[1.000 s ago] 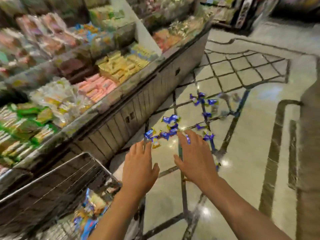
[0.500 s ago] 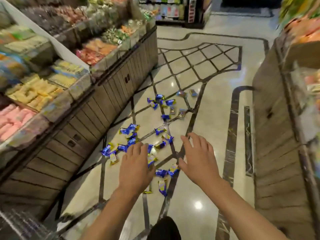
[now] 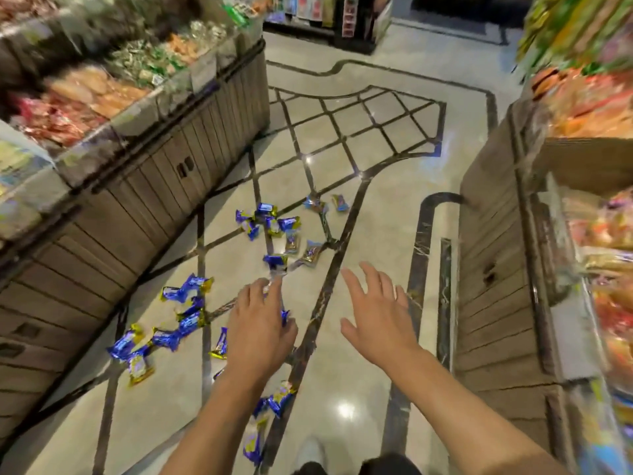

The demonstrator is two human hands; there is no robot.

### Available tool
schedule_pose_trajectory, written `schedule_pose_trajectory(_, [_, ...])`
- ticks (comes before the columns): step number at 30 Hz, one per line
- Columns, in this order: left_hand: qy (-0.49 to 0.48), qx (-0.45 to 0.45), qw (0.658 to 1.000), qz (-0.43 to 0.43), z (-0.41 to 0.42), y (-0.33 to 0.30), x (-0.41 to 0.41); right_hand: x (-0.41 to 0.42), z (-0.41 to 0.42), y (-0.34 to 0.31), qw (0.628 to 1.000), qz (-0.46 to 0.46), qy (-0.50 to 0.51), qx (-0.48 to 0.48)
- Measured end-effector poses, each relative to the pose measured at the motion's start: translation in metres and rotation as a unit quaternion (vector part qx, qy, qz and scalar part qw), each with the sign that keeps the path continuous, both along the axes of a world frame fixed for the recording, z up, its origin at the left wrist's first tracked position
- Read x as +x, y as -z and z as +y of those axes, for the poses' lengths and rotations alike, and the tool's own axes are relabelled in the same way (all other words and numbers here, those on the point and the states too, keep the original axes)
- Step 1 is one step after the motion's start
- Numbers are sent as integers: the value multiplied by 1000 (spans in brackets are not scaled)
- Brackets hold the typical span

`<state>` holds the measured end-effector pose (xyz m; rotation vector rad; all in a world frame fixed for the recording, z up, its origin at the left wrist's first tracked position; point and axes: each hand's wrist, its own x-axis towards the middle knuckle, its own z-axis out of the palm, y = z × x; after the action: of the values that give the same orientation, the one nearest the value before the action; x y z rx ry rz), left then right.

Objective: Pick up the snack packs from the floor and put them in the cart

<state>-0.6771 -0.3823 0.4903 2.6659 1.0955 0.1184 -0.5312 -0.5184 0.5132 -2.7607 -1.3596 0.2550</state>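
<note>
Head view: left hand (image 3: 259, 325) hides some snack packs (image 3: 186, 320); shelves blurred.

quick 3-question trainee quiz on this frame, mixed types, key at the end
1. True or false: the left hand already holds a snack pack clear of the floor.
2. Multiple choice: the blue snack packs lie mostly A) on the left shelf, B) on the floor between the display counters, C) in a cart.
3. Fill in: the right hand has its fingers ____ and holds nothing.

Key: 1 false, it reaches over the packs with straight fingers and no grip shows; 2 B; 3 spread.
</note>
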Motion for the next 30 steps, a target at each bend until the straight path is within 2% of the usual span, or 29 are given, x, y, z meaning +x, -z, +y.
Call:
schedule_pose_trajectory(4, [-1,-1,1000,1,33,-7,84,82,40,-4,999,-13,-27,34])
schedule_pose_trajectory(11, [-50,7,999,2,79,-3,239,242,117,10,992,47,-78,84])
schedule_pose_trajectory(20, [-127,-11,992,-4,142,-15,433,438,207,2,988,91,-79,93])
schedule_pose_trajectory(24, [-146,-17,989,-10,204,-5,504,513,271,8,983,125,-88,98])
schedule_pose_trajectory(30, [-171,-42,984,-6,314,18,602,621,373,22,988,98,-106,57])
